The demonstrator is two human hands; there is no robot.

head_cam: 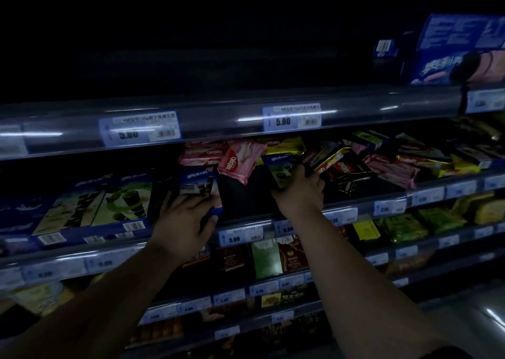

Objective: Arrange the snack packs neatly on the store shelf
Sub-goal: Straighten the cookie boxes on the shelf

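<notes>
On the middle shelf (355, 199) lies a loose heap of wafer packs: pink ones (240, 162), a dark red-and-black one (345, 171) and yellow ones (287, 143). My left hand (188, 219) grips the lower end of a blue biscuit box (198, 186) that stands at the left edge of a bare dark gap. My right hand (300, 192) reaches into the heap, fingers curled on a small blue-and-green box (280, 167) beside the dark pack.
Flat blue-and-green boxes (109, 203) fill the shelf to the left. Price labels (291, 118) run along each shelf rail. Lower shelves hold green packs (404, 227) and brown boxes (292, 255). A large blue box (448, 44) stands on the top shelf, right. The scene is dim.
</notes>
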